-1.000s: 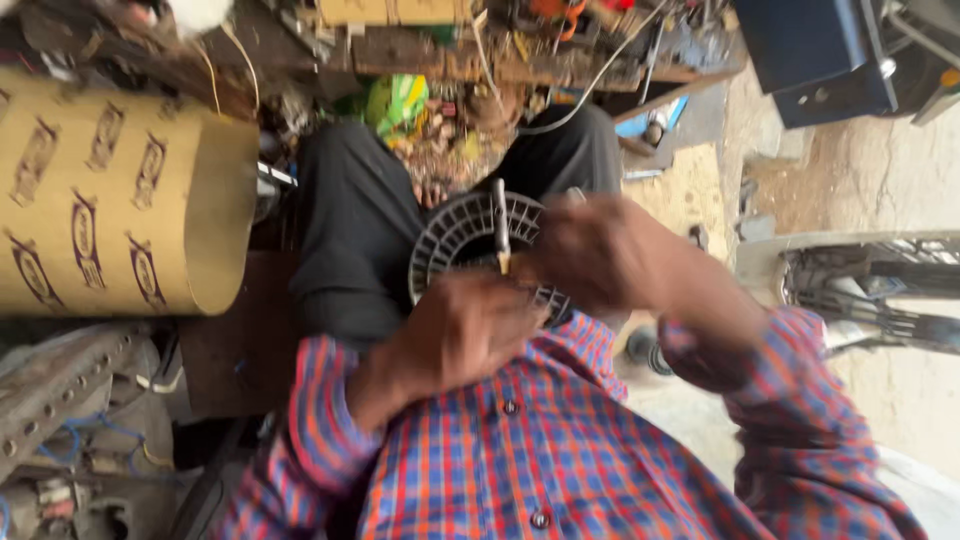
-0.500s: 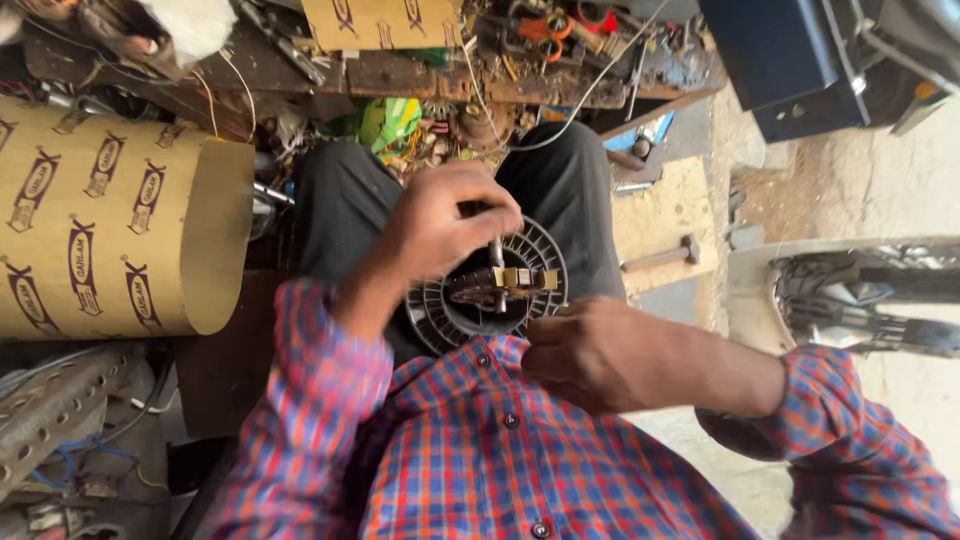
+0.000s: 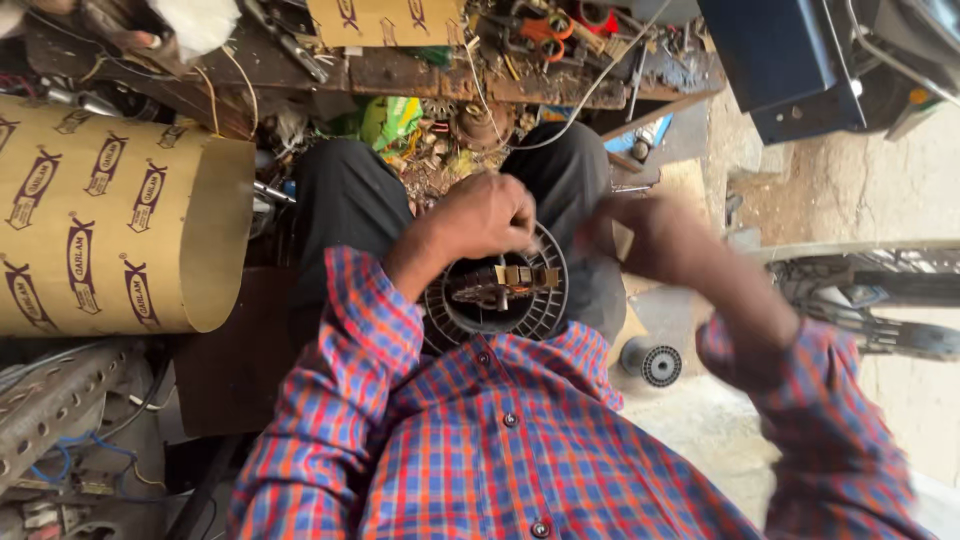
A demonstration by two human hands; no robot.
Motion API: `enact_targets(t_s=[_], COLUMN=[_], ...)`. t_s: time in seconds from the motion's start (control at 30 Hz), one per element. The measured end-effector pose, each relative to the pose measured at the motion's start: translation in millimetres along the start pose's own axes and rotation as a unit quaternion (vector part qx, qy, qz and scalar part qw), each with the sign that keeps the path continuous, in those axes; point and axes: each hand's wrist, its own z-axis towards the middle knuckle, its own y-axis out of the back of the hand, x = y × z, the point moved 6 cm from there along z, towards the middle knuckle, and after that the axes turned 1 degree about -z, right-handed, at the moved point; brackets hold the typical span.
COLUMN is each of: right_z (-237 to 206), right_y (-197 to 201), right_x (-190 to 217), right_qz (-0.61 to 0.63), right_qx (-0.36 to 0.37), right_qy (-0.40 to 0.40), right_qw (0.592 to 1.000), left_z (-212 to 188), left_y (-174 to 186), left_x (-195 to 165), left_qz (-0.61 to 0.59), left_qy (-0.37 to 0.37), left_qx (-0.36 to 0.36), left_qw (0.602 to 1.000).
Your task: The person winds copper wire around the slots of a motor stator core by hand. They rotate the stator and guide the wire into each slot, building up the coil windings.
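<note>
A round black ribbed motor housing (image 3: pixel 548 308) rests in my lap, against my checked shirt and dark trousers. Inside it sit copper windings and a brass-coloured block (image 3: pixel 522 276). My left hand (image 3: pixel 485 215) curls over the housing's upper rim, fingers closed, fingertips beside the brass block. My right hand (image 3: pixel 650 240) hangs just right of the housing, off it and blurred with motion. A small pale patch shows at its fingers, but I cannot tell whether it grips anything.
A big brown cardboard roll (image 3: pixel 110 240) lies at the left. Ahead is a wooden bench edge (image 3: pixel 400 72) cluttered with wires, orange-handled scissors (image 3: pixel 545 25) and parts. A dark blue box (image 3: pixel 780 60) stands upper right, a small grey spool (image 3: pixel 655 362) lies on the floor, and a metal frame (image 3: pixel 870 290) is at the right.
My right hand has let go of the housing's lower side and swung up to the right. My left hand has settled onto the top rim. The thin rod seen earlier is out of sight.
</note>
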Motion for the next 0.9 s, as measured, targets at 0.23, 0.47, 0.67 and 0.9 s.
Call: enact_targets(t_s=[0.23, 0.47, 0.67, 0.9], right_z=[-17, 49, -8, 15], right_y=[15, -13, -25, -12], right_x=[122, 7, 22, 78], right_qz=[0.017, 0.001, -0.005, 0.051], right_qx=[-0.032, -0.068, 0.132, 0.05], right_qy=[0.351, 0.172, 0.095, 0.208], right_qw=[0.936, 0.983, 0.987, 0.975], left_z=[-92, -89, -5, -114], left_y=[-13, -14, -2, -30], left_x=[-37, 1, 4, -41], left_qz=[-0.062, -0.362, -0.064, 0.043], left_qy=[-0.107, -0.05, 0.005, -0.078], left_qx=[-0.171, -0.278, 0.038, -0.148], left_qw=[0.978, 0.888, 0.997, 0.985])
